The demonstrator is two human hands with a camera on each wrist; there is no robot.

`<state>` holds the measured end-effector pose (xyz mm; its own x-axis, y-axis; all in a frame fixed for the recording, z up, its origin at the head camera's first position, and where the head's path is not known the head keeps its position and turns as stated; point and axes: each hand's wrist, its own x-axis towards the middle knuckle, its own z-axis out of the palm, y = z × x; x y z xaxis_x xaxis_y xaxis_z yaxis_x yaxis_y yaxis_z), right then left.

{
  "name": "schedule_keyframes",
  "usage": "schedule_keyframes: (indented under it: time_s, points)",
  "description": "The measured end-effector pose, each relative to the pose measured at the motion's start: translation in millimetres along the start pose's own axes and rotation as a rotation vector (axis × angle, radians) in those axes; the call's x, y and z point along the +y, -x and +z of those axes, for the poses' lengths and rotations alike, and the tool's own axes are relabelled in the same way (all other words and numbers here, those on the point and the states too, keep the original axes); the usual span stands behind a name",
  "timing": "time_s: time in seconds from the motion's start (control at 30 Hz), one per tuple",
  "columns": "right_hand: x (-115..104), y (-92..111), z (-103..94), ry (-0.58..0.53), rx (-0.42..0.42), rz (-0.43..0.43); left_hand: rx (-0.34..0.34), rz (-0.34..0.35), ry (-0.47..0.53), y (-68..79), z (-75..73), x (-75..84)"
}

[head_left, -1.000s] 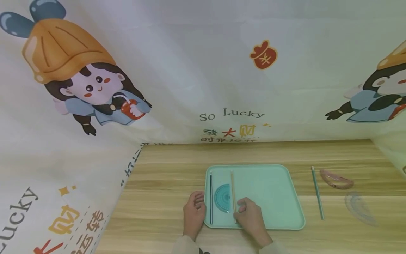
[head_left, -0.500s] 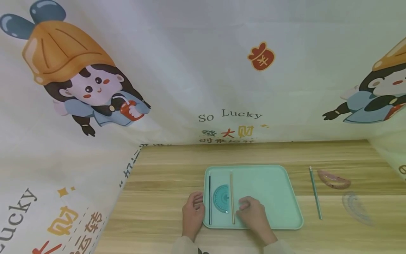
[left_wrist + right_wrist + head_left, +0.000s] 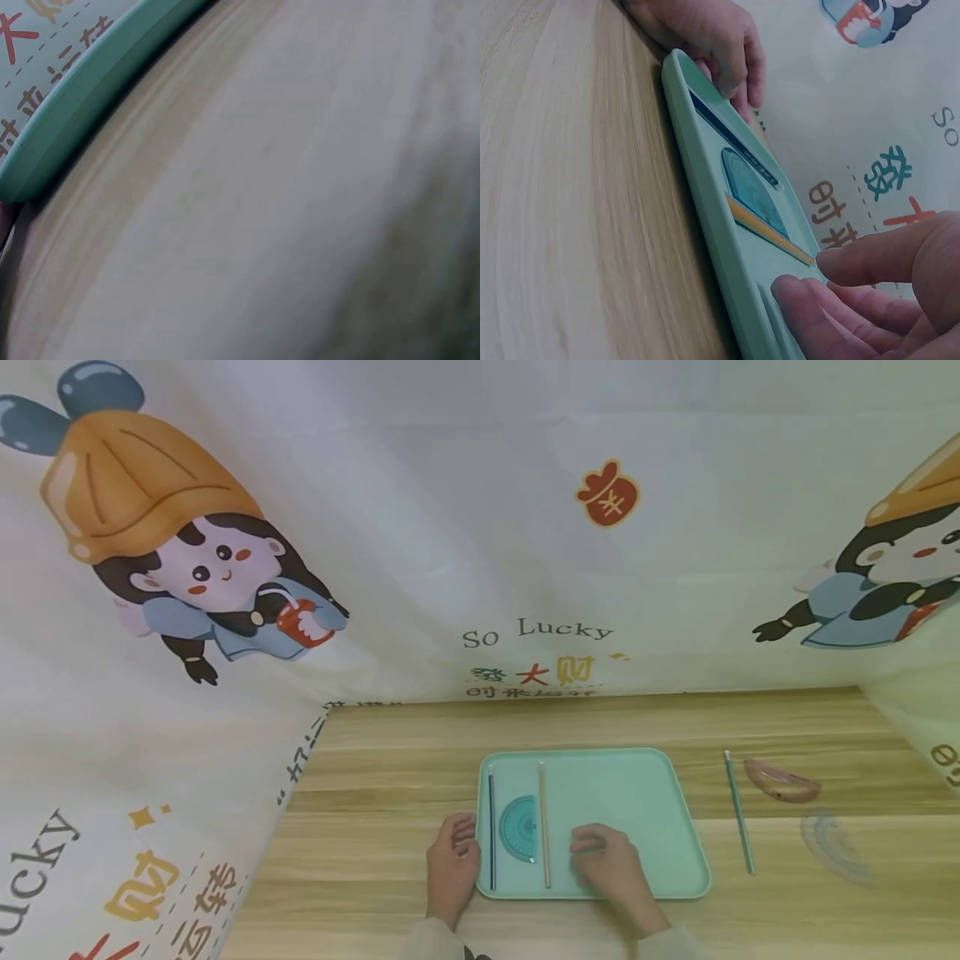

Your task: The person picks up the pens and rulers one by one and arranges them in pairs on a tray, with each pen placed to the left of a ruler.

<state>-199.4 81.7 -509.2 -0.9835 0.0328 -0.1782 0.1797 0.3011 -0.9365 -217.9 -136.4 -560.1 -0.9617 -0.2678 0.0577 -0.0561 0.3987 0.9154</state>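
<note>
My left hand [image 3: 452, 870] holds the left edge of a mint-green tray [image 3: 637, 827], fingers curled at its rim. Over the tray's lower middle is my right hand [image 3: 611, 864], thumb and fingers apart with nothing between them. On the tray a dark blue pencil [image 3: 492, 827] lies along the left side. Beside it lies a teal half-round protractor [image 3: 520, 828], flat edge facing right. A yellow pencil [image 3: 544, 827] lies just right of that edge, roughly parallel to the blue one. The right wrist view shows the yellow pencil [image 3: 769, 229] close to my right fingertips [image 3: 795, 296].
Right of the tray, on the wooden table [image 3: 375, 793], lie a green pencil [image 3: 738, 812], a pinkish protractor [image 3: 782, 781] and a clear protractor [image 3: 834, 843]. A printed cloth [image 3: 420, 527] hangs behind and at both sides of the table.
My right hand has let go of the yellow pencil and moved right, away from it. The pencil stays on the tray beside the teal protractor. My left hand remains at the tray's edge.
</note>
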Motion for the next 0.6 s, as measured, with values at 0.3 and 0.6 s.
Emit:
schedule_keyframes:
  time_s: [0.3,0.6]
  points:
    - [6.3,0.1,-14.9,-0.015,0.027,-0.010,0.010,-0.025,0.000,-0.6,-0.8,-1.1]
    - [7.9,0.6,-34.0,0.036,0.052,0.002,0.006,-0.007,-0.007,-1.2,-0.1,0.2]
